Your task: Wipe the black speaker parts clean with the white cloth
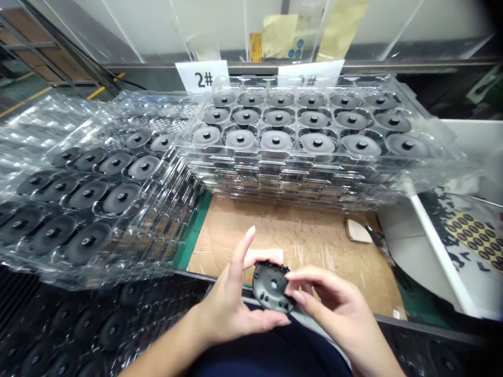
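Observation:
My left hand grips a round black plastic disc by its edge, thumb below and fingers above, with the index finger raised. The disc has a small hole near its middle and several little pegs or clips around its rim. My right hand is at the disc's right side, its thumb and fingertips pinched together against the rim. Whatever may be between those fingertips is too small to make out. Under both hands lies a brown cardboard sheet on the bench.
Stacked clear plastic trays of black discs stand at the back, and another tray stack at the left. A white bin at the right holds small black parts and a yellow sticker sheet. A tool lies on the cardboard's right side.

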`<action>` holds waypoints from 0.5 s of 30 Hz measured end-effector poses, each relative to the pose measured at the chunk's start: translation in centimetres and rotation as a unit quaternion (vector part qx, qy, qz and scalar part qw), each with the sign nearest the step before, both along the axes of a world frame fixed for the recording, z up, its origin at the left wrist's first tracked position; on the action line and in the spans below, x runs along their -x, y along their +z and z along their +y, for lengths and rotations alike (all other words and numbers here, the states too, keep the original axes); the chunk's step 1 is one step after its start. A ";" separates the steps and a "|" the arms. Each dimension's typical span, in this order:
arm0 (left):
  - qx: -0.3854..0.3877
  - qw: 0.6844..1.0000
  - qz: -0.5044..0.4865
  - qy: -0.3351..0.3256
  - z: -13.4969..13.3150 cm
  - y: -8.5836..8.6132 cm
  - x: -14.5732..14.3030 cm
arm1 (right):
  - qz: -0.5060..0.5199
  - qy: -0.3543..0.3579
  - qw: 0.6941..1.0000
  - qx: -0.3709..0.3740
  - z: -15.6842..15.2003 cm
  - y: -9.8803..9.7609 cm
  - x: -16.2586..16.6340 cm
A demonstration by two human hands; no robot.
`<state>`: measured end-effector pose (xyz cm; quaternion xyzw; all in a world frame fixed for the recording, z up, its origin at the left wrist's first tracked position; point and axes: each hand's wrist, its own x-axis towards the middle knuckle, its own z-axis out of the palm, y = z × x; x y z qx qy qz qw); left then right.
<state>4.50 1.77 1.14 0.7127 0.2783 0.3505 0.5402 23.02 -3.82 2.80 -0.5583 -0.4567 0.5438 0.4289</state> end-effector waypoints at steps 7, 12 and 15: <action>0.150 0.987 0.001 -0.060 0.3 0.2 0.0 | 0.183 0.107 0.975 0.064 1.5 0.7 -0.3; 0.165 0.985 0.009 -0.054 0.0 0.0 -0.2 | 0.243 0.112 0.960 0.079 1.7 0.4 0.0; 0.147 0.988 0.010 -0.037 0.0 -0.2 -0.2 | 0.212 0.067 0.971 0.092 1.4 0.1 0.0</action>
